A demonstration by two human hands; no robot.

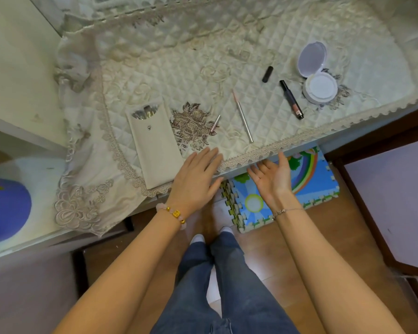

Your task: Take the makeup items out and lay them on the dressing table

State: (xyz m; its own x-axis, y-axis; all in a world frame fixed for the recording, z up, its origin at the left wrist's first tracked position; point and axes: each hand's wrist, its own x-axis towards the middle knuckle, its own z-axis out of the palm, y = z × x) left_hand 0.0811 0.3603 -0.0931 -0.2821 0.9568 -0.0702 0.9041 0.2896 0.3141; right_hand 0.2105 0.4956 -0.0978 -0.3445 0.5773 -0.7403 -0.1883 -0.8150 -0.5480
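A cream brush pouch (155, 143) lies open on the quilted dressing table cloth (179, 56), brush tips showing at its top. Right of it lie a small pink cap (215, 123), a long pink-tipped pencil (243, 116), a black cap (267, 74), a black-and-pink tube (291, 99) and an open white compact (317, 75). My left hand (196, 177) rests flat, palm down, at the table's front edge beside the pouch, holding nothing. My right hand (272, 175) hovers palm up just off the edge, fingers spread and empty.
A colourful foam mat (307, 179) lies on the wooden floor under the table edge. A white cabinet (17, 68) stands at the left, with a purple round object (5, 208) below it. A dark-framed panel (396, 201) is at the right. My legs stand below.
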